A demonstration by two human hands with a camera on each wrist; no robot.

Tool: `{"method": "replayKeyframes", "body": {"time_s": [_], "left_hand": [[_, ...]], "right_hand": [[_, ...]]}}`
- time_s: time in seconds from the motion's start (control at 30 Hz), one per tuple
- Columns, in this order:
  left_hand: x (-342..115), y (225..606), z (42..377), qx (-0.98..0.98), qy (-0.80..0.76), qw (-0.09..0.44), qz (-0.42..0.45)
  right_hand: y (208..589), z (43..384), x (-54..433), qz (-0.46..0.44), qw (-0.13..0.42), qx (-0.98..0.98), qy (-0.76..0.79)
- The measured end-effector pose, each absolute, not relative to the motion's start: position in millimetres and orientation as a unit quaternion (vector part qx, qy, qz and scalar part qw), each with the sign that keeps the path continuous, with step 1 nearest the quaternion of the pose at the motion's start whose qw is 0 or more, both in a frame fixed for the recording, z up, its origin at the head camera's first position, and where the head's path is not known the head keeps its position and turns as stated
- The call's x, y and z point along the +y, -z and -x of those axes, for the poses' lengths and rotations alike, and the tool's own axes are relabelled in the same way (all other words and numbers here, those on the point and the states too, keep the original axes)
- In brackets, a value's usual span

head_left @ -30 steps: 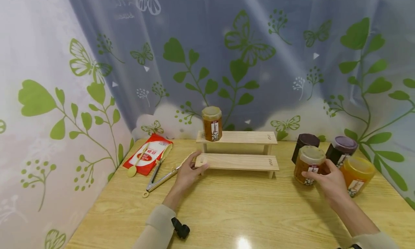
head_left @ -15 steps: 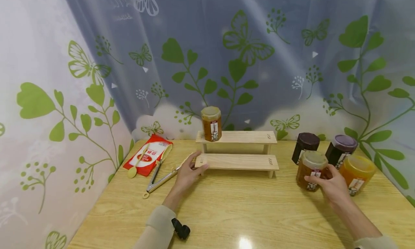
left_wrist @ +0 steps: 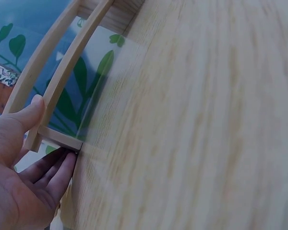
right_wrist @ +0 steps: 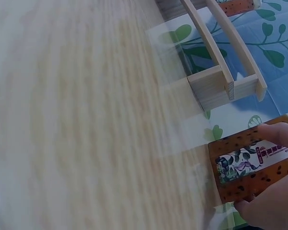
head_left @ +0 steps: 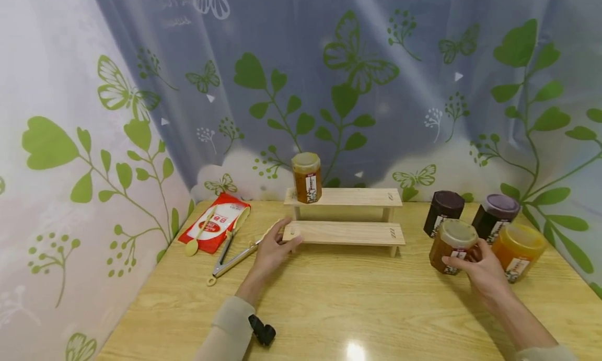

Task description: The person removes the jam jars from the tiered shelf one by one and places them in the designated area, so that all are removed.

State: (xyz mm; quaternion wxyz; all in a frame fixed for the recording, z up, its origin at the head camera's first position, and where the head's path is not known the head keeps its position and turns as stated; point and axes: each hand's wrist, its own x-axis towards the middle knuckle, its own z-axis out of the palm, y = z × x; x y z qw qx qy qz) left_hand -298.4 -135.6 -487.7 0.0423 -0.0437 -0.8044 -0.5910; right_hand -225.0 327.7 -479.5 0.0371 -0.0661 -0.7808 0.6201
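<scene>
In the head view, my right hand (head_left: 486, 271) grips a jar (head_left: 452, 248) with a pale lid and white label, thumb in front. The right wrist view shows dark specks in this jar's amber filling (right_wrist: 240, 139); whether its base touches the table I cannot tell. My left hand (head_left: 271, 251) holds the left end of the two-tier wooden shelf (head_left: 345, 233). In the left wrist view, its thumb (left_wrist: 31, 114) lies on the lower board and its fingers reach by the leg. A similar amber jar (head_left: 307, 179) stands at the upper tier's left end.
Behind the held jar stand two dark jars, one black-lidded (head_left: 443, 213) and one purple-lidded (head_left: 496, 217). A yellow-lidded jar (head_left: 519, 251) is right of my right hand. On the left lie a red-and-white packet (head_left: 220, 222), a yellow spoon (head_left: 192, 247) and metal tongs (head_left: 235, 261).
The jar in my right hand has shifted slightly right and towards me, and now leans a little. My left hand has stayed at the shelf's end.
</scene>
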Motion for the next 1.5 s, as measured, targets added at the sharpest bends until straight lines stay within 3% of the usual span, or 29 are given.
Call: {"method": "replayKeyframes", "body": {"time_s": [0.2, 0.53, 1.07, 1.5], "left_hand": [[-136.6, 488.5, 299.6, -0.802, 0.594, 0.035, 0.050], [-136.3, 489.1, 301.1, -0.806, 0.589, 0.036, 0.048], [-139.6, 490.0, 300.3, -0.802, 0.594, 0.043, 0.045], [-136.5, 488.4, 300.3, -0.812, 0.581, 0.042, 0.039]], "right_hand": [[478.5, 223.2, 331.1, 0.038, 0.029, -0.748, -0.662], [464.6, 219.6, 332.9, -0.006, 0.063, -0.708, -0.703], [407.9, 231.2, 326.0, -0.108, 0.107, -0.680, -0.718], [372.7, 255.6, 270.7, -0.131, 0.033, -0.725, -0.675]]}}
